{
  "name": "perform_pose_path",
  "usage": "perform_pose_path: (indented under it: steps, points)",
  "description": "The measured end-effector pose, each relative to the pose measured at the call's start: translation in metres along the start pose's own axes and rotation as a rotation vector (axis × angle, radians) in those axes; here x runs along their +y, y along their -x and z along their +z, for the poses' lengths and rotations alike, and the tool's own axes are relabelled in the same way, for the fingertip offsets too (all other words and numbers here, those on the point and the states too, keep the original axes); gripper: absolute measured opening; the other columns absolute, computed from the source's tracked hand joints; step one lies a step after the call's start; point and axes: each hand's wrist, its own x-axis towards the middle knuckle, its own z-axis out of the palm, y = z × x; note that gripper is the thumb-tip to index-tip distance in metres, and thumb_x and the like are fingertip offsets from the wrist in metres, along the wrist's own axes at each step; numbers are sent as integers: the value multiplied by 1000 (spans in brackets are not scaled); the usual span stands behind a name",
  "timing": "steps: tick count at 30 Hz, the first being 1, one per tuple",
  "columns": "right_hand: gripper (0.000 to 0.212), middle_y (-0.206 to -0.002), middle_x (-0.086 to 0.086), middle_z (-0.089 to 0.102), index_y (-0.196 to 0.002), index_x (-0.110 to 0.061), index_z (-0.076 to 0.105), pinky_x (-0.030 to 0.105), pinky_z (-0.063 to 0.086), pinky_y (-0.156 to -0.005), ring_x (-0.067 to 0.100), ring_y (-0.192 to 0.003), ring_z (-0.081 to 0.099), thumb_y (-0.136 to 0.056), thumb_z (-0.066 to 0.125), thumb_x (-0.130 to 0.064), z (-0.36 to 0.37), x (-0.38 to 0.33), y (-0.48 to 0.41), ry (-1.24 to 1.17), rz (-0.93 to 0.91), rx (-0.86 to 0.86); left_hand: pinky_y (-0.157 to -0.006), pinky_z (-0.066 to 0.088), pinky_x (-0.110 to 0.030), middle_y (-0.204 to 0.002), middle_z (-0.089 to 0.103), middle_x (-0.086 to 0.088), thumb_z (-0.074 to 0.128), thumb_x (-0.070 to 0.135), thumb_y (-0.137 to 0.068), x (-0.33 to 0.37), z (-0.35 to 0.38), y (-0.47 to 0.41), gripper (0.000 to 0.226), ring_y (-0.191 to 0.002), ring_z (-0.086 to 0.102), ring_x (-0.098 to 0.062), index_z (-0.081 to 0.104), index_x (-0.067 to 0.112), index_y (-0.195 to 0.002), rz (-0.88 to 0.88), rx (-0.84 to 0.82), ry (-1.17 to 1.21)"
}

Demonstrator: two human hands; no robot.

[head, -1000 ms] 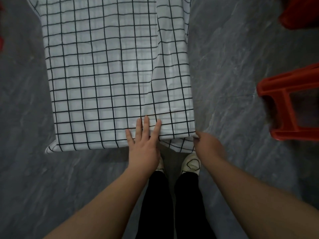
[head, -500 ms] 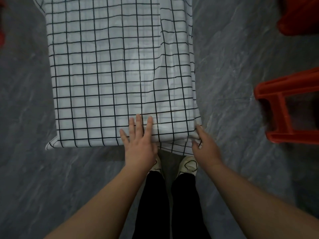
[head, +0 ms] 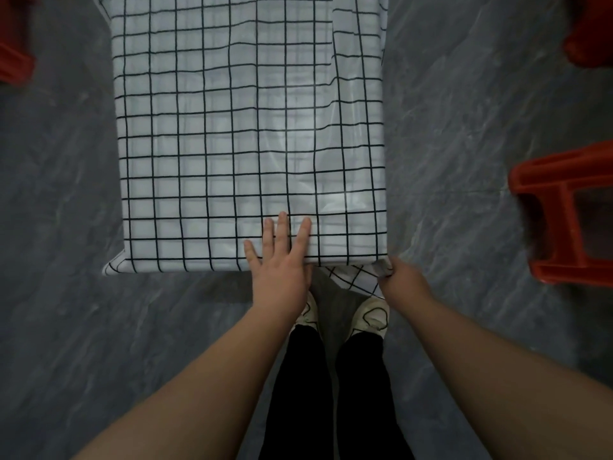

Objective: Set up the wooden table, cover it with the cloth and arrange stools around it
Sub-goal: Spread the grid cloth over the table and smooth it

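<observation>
A white cloth with a black grid covers the whole table, so no wood shows. My left hand lies flat with straight fingers on the cloth at the near edge. My right hand grips the cloth's hanging corner at the near right, just below the table edge. A flap of cloth hangs down between my hands. A red plastic stool lies on the floor to the right of the table.
Parts of two more red stools show, one at the top right corner and one at the left edge. Grey marbled floor surrounds the table. My legs and white shoes stand at the near edge.
My right hand shifted along the near right corner and now grips the cloth below the edge. My left hand stays flat in about the same spot.
</observation>
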Motion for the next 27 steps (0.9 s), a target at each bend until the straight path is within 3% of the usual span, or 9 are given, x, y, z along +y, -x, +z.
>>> perform_pose_path:
  steps: [5, 7, 12, 17, 19, 20, 23, 25, 27]
  points:
    - [42, -134, 12, 61, -136, -33, 58, 31, 45, -93, 34, -118, 58, -99, 46, -20, -12, 28, 14, -3, 35, -1, -117, -2, -66, -168, -10, -2, 50, 43, -98, 1, 1, 1, 82, -152, -17, -27, -10, 42, -155, -8, 3, -2]
    - [41, -131, 12, 62, -132, -35, 60, 30, 43, -90, 35, -116, 59, -97, 47, -19, -15, 35, 20, -5, 30, 36, -117, -1, -66, -168, -10, -2, 48, 43, -99, 0, 1, 2, 80, -152, -16, -27, -10, 42, -155, -9, 7, -2]
    - [21, -104, 13, 71, -109, -22, 71, 30, 41, -72, 32, -94, 65, -98, 54, -29, -21, 60, 26, 39, 102, 43, -117, -3, -67, -168, -11, -3, 48, 41, -99, 4, 0, 2, 79, -152, -16, -27, -6, 40, -157, -15, 9, -1]
    - [24, -77, -1, 60, -95, -18, 70, 25, 36, -59, 28, -82, 60, -100, 54, -36, -18, 71, 28, -27, 144, 5, -117, -2, -67, -168, -9, -5, 51, 39, -98, 6, -2, 4, 81, -153, -14, -29, -4, 39, -158, -7, 13, -18]
    - [19, -94, 5, 67, -100, -18, 66, 26, 40, -65, 29, -91, 61, -99, 55, -34, -16, 65, 30, -76, 143, -10, -116, -4, -68, -167, -11, -6, 57, 38, -95, 9, -4, 4, 88, -152, -15, -30, -5, 38, -158, -13, -2, -19]
    - [25, -114, 10, 66, -117, -15, 64, 29, 44, -78, 31, -104, 60, -98, 58, -30, -16, 64, 31, -94, 148, -19, -116, -6, -68, -167, -12, -7, 60, 38, -93, 11, -6, 4, 91, -152, -16, -31, -5, 37, -158, -16, -8, -15]
    - [68, -156, 14, 35, -153, -9, 32, 36, 28, -116, 30, -143, 33, -95, 64, -24, -18, 60, 36, -5, 102, 3, -115, -8, -69, -167, -13, -11, 61, 30, -89, 24, -11, 6, 94, -151, -18, -33, -3, 34, -158, 7, 27, -18]
    - [74, -163, 8, 23, -158, -12, 22, 34, 18, -121, 24, -149, 23, -95, 62, -20, -17, 56, 37, -6, 31, 40, -116, -9, -68, -166, -13, -13, 61, 24, -86, 35, -12, 6, 98, -151, -20, -33, -5, 34, -158, 96, 71, -46]
    - [70, -162, 3, 28, -158, -20, 25, 31, 22, -117, 22, -146, 29, -96, 59, -18, -13, 52, 35, -65, -28, 32, -119, -6, -62, -166, -11, -13, 63, 19, -83, 49, -12, 2, 103, -151, -20, -33, -5, 32, -158, 245, 85, -45]
